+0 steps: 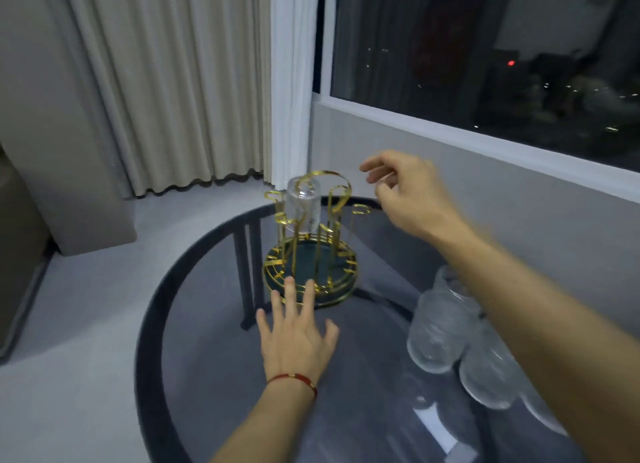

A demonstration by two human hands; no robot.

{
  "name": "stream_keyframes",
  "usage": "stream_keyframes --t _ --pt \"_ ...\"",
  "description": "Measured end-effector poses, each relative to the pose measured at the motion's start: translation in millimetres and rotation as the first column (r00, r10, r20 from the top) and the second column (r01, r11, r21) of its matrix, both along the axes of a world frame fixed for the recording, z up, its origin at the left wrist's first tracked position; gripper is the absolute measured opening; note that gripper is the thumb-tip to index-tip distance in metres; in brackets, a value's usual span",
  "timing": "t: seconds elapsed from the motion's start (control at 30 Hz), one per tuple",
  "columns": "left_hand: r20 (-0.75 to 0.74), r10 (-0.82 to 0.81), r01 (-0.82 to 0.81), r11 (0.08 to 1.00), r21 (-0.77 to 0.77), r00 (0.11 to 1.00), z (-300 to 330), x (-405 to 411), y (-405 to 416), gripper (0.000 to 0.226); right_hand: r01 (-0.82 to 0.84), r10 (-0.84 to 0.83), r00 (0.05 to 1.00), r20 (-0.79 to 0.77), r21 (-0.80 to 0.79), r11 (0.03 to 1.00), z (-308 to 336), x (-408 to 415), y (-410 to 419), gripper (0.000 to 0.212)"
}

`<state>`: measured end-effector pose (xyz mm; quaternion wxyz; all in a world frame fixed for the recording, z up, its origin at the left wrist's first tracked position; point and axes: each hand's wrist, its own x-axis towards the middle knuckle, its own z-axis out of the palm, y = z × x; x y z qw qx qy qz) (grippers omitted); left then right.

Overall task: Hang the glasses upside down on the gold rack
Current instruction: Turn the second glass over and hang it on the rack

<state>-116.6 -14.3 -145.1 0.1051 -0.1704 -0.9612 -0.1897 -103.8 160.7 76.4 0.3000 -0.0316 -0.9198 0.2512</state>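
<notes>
The gold rack (313, 265) stands on a round dark base near the middle of the table, its wire hooks curling outward at the top. One clear glass (302, 204) hangs upside down on a hook at the rack's far left side. Several more clear textured glasses (441, 327) stand upright in a cluster at the table's right, partly behind my right forearm. My left hand (296, 338) lies flat with fingers spread, fingertips touching the rack's base rim. My right hand (408, 194) hovers empty just right of the rack's top, fingers loosely curled and apart.
The round glass table (207, 358) has a dark rim, and its legs show through the top. A grey wall under a dark window runs close behind on the right. Curtains hang at the back left.
</notes>
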Motion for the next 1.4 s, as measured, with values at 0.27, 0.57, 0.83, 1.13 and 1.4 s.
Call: stream_keyframes --t 0.27,0.57,0.83,1.13,1.4 --pt "-0.119 -0.384 0.402 0.868 0.290 0.915 39.5 39.2 27.2 0.073 0.265 -0.313 0.940 -0.135 -0.285 0.921 -75.8 172.4 15.4 0.045" --pt "0.187 -0.565 0.326 0.680 0.657 0.804 43.6 77.7 81.8 0.087 0.265 -0.312 0.947 -0.081 -0.356 0.896 -108.9 191.7 22.1 0.052" --pt "0.181 -0.464 0.223 0.686 0.693 0.867 46.5 75.9 92.8 0.076 0.265 -0.322 0.942 -0.090 -0.388 0.883 -114.7 178.6 26.4 0.045" --pt "0.085 -0.239 0.071 0.578 0.813 0.967 80.7 59.1 27.9 0.072 0.000 0.051 0.992 0.119 -0.392 0.920 -129.0 145.4 -26.7 0.043" --pt "0.285 -0.458 -0.117 0.361 0.925 0.842 79.6 45.3 0.9 0.083 -0.054 0.294 0.955 0.024 -0.966 0.253 -139.8 108.8 -47.2 0.042"
